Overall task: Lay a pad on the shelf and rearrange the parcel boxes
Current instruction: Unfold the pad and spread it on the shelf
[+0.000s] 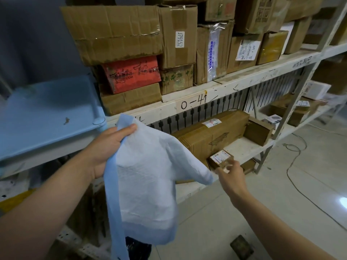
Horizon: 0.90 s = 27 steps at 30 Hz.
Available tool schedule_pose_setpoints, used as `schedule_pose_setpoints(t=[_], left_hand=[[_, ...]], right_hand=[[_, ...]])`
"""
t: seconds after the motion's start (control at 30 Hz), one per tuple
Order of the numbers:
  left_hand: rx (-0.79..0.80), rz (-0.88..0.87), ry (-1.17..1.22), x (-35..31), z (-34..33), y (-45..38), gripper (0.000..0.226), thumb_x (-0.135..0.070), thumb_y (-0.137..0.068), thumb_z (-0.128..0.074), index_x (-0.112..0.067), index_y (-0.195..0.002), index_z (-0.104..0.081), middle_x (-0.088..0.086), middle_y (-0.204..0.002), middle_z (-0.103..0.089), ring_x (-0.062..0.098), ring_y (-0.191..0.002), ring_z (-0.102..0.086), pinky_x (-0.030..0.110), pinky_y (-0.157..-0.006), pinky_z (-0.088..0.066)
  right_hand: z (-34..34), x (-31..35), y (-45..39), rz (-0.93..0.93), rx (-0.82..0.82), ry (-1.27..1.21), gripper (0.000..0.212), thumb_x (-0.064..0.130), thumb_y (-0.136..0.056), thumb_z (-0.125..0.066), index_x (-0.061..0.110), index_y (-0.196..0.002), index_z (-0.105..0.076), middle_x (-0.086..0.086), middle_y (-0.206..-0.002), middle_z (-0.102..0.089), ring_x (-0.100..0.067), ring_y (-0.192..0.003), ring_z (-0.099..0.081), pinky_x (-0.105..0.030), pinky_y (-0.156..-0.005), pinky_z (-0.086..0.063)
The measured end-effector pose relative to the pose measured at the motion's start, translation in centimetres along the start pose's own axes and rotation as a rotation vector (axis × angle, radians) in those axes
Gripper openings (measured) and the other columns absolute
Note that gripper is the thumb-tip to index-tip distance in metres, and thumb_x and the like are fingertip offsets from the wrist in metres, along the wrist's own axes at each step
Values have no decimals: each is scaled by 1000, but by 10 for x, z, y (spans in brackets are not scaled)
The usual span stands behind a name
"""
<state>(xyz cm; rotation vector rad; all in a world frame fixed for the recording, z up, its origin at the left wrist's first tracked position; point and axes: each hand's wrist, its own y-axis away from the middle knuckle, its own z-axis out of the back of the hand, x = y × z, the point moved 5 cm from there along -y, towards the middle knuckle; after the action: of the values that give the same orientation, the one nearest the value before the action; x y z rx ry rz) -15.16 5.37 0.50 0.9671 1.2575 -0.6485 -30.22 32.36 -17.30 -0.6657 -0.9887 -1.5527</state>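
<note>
two bare forearms coming in from the bottom, no sleeves showing anywhere, left hand and right hand both bare too, no gloves, no watch, no rings or wristbands, short plain nails on the fingers

right hand: fingers blurred | small box: label unreadable

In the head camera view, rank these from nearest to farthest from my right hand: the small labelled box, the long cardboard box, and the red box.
From the right hand:
1. Small labelled box, at the lower shelf's front edge, just by the fingertips.
2. Long cardboard box, lying on the same lower shelf, behind and above the small one.
3. Red box, up on the upper shelf, to the left.
</note>
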Motion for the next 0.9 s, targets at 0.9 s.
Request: schedule_pose_setpoints(t=[0.9], left_hand=[[-188, 9, 16, 27, 53, -14, 28, -28, -95, -62, -10, -115, -69, 12, -99, -75, 29, -91, -71, 41, -83, -57]], right_hand=[[-33, -15, -27, -415, 117, -644, 34, 18, -92, -67, 11, -123, -55, -10, -124, -60, -28, -115, -58, -41, -92, -49]])
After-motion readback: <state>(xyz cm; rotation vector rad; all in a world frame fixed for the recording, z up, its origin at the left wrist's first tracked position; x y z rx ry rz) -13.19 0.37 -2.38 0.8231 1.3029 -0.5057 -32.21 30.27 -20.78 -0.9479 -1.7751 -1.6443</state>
